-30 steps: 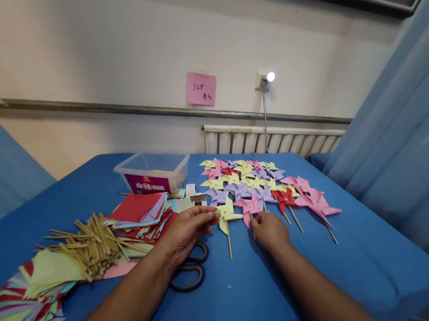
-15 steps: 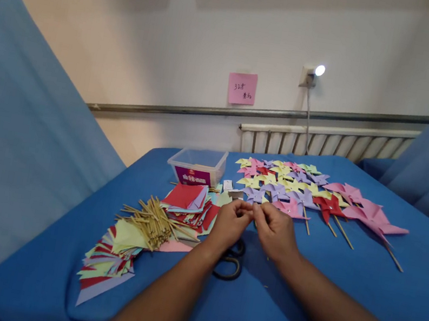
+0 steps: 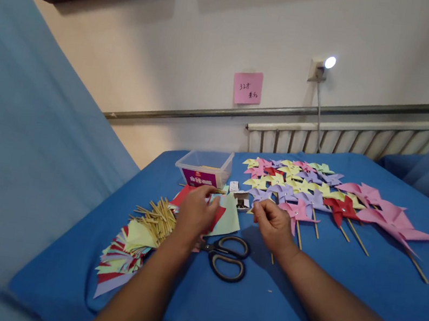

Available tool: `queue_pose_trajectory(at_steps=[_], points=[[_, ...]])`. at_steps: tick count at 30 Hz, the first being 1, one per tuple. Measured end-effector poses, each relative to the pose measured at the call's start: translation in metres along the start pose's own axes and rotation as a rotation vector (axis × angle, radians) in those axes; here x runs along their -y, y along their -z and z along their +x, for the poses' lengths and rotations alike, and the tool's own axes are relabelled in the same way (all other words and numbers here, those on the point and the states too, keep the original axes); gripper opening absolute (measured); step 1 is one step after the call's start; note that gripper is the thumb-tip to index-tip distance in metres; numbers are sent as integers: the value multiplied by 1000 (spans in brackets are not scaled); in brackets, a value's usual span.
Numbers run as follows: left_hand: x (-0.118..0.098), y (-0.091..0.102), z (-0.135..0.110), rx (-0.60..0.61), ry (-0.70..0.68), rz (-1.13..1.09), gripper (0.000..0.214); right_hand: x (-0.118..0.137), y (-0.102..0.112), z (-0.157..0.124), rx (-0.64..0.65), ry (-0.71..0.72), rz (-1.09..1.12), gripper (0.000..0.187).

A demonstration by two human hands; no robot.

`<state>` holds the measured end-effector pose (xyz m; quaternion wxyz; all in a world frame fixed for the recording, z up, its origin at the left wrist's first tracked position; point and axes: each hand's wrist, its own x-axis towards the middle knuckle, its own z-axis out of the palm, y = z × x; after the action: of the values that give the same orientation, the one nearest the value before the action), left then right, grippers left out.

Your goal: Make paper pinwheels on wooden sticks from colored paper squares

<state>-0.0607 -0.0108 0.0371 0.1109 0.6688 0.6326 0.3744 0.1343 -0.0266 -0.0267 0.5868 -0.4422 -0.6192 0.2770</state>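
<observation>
My left hand (image 3: 197, 215) has moved over the stack of coloured square paper (image 3: 186, 195), above red and pale green sheets. Its thumb and forefinger are apart, and nothing shows between them. In a pinch, my right hand (image 3: 273, 225) is closed near the front of the pinwheels; what it holds is too small or hidden to name. A thin stick end (image 3: 272, 259) shows just below that hand. Between my forearms lie black-handled scissors (image 3: 229, 256), with their blades partly hidden by my left arm. Beyond the hands sits a small open box (image 3: 241, 202) of dark pieces.
Finished paper pinwheels (image 3: 302, 189) cover the back right of the blue-covered table (image 3: 246, 314). A heap of thin sticks (image 3: 157, 221) and fanned paper pieces (image 3: 115, 264) lie at the left. Behind the paper stands a clear plastic box (image 3: 207, 167).
My left hand has parted from my right and moved left to the paper stack. The right hand stays pinched in about the same place. More of the scissors and the small box now shows.
</observation>
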Motion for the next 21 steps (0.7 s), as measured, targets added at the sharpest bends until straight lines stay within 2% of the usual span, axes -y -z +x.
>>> queue_pose_trajectory(at_steps=[3, 5, 7, 9, 15, 21], points=[[22, 31, 18, 16, 35, 207, 29, 1, -5, -1, 56, 15, -10, 31], [34, 41, 26, 102, 100, 285, 28, 2, -8, -2, 94, 6, -19, 30], [41, 42, 29, 170, 172, 315, 25, 2, -10, -3, 122, -4, -30, 29], [45, 39, 29, 204, 183, 327, 23, 3, -13, -4, 140, -4, -37, 29], [51, 36, 29, 259, 111, 487, 16, 3, -23, -8, 245, 10, -44, 27], [60, 48, 33, 276, 56, 368, 30, 7, -26, -7, 254, 43, -77, 28]])
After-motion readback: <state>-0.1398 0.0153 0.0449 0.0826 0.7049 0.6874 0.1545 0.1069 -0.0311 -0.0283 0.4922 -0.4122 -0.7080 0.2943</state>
